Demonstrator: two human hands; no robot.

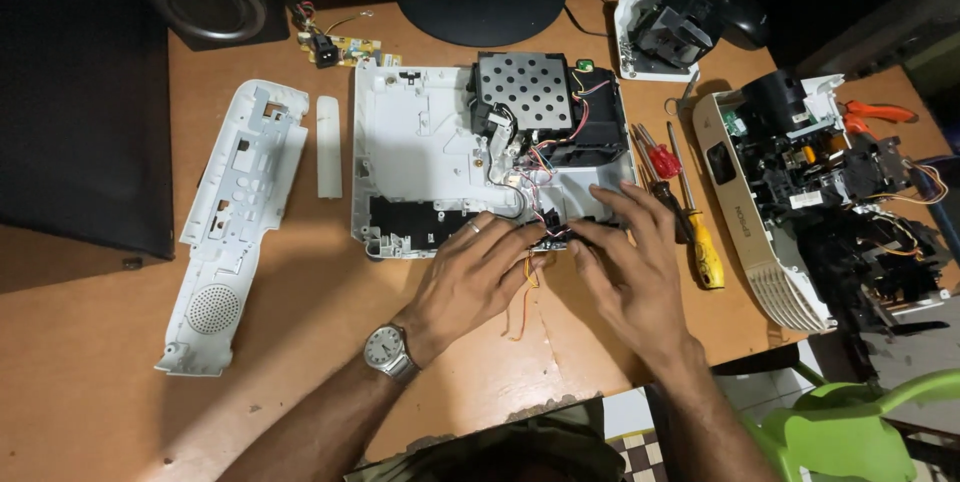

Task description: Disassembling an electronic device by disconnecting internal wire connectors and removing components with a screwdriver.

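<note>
Together, left hand point(470, 277) and right hand point(630, 267) touch the white chassis point(415, 142) front edge.

Your left hand point(470, 277) and right hand point(630, 267) rest on the white matt plastic housing base point(415, 142). On it, at 12 o'clock from your fingers, sits a dull perforated metal shield plate point(525, 92). At 9 o'clock lies a long white matt plastic side panel point(235, 222) on the smooth orange-brown wooden table point(90, 342). At 3 o'clock, a glossy yellow-handled metal screwdriver point(700, 242). Your wristwatch point(388, 350) looks polished metal.
</note>
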